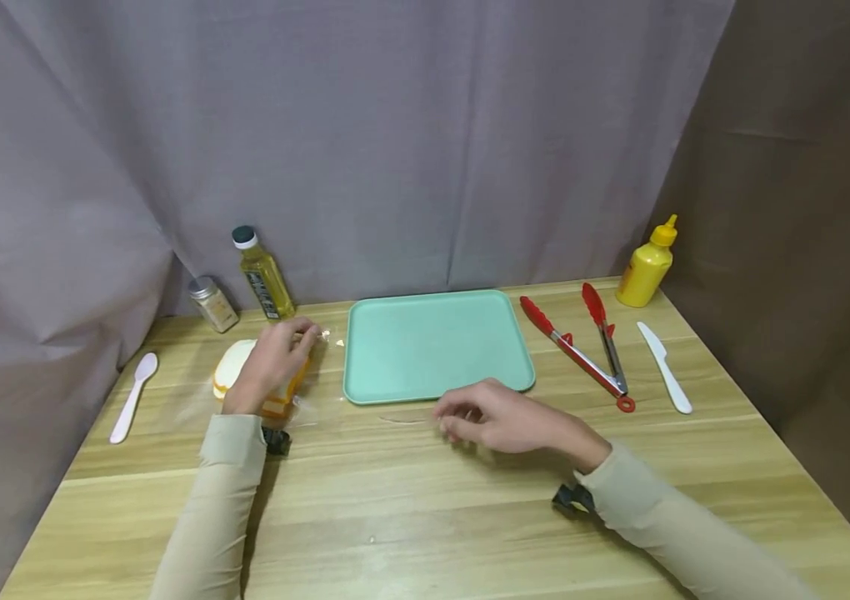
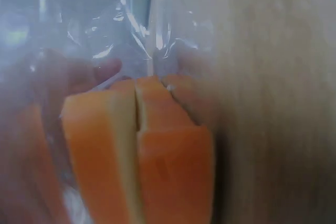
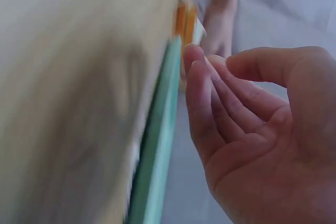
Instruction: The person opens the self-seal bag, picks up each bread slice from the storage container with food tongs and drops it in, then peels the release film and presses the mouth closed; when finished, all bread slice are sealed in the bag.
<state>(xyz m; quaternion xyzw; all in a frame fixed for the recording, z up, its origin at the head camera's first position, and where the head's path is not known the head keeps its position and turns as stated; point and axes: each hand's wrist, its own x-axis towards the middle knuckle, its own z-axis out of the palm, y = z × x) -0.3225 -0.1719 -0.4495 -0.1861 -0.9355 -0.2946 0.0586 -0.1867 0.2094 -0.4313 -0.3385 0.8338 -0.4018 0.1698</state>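
Observation:
My left hand (image 1: 272, 362) is over sliced bread (image 1: 232, 367) in a clear plastic bag (image 1: 312, 410), fingers curved around it. Orange-brown crusts (image 2: 176, 171) fill the left wrist view, with blurred fingers behind the plastic. Just in front of the mint-green tray (image 1: 432, 346) hovers my right hand (image 1: 503, 417), its fingers loosely bent and nothing between them. A thin twist tie (image 1: 404, 420) lies on the table by its fingertips. In the right wrist view the tray's edge (image 3: 157, 156) runs beside the fingers.
Left of the bread lies a white spoon (image 1: 134, 397); behind it stand a spice jar (image 1: 213, 305) and an oil bottle (image 1: 266, 279). To the right are red-tipped tongs (image 1: 578, 354), a white knife (image 1: 665, 368) and a yellow squeeze bottle (image 1: 644, 271). Grey cloth (image 1: 395, 150) hangs behind.

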